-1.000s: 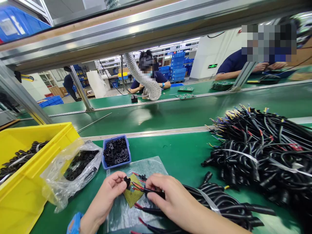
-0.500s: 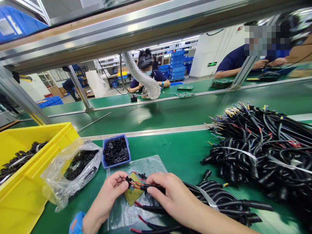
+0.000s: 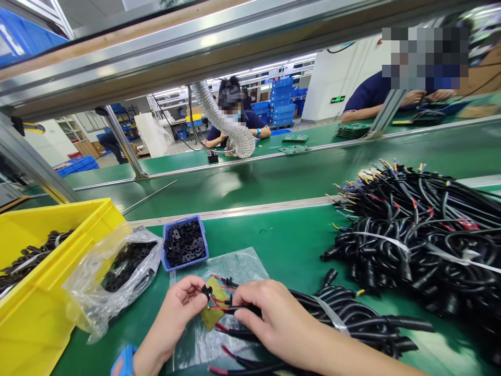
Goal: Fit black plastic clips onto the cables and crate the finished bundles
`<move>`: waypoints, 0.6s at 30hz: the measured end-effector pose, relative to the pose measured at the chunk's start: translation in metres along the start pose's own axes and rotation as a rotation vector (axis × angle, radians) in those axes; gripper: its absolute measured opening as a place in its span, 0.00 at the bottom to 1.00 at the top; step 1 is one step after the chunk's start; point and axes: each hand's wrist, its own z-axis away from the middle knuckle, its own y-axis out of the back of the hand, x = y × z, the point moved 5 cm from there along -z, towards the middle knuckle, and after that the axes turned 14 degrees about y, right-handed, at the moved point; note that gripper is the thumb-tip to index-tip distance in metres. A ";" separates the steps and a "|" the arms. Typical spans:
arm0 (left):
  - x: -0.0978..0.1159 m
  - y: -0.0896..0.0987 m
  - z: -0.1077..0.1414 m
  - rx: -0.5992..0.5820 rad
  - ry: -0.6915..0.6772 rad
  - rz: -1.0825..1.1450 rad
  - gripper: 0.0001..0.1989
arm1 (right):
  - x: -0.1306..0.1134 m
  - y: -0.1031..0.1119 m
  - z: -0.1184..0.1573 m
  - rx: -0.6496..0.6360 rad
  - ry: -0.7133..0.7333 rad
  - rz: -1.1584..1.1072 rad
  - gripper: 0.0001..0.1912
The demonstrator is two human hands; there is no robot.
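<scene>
A small black plastic part point(image 3: 206, 291) is pinched between the thumb and fingertips of my left hand point(image 3: 183, 303). My right hand point(image 3: 270, 305) is closed around a black cable point(image 3: 247, 309) whose thin red-tipped wires point(image 3: 217, 307) point left, toward that part. Whether a wire touches or enters the part, I cannot tell. Beneath the fingertips lies a yellowish square pad point(image 3: 212, 317) on a clear plastic bag point(image 3: 195, 342). More black cables with red ends point(image 3: 242, 334) rest just below my right hand.
Left are a blue bin of small black parts point(image 3: 185, 243), an opened plastic bag point(image 3: 129, 261) of similar parts and a yellow crate point(image 3: 97, 224). Bundled black cables point(image 3: 376, 261) are heaped right. An aluminium frame point(image 3: 156, 57) crosses above; two co-workers sit beyond the bench.
The wire ends at my right hand have dropped slightly and spread apart near the black part. My left hand keeps its pinch. The whole view has shifted a little.
</scene>
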 end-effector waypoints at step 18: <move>-0.002 -0.019 0.000 0.020 -0.092 -0.102 0.14 | 0.004 -0.004 0.001 0.081 -0.043 0.050 0.05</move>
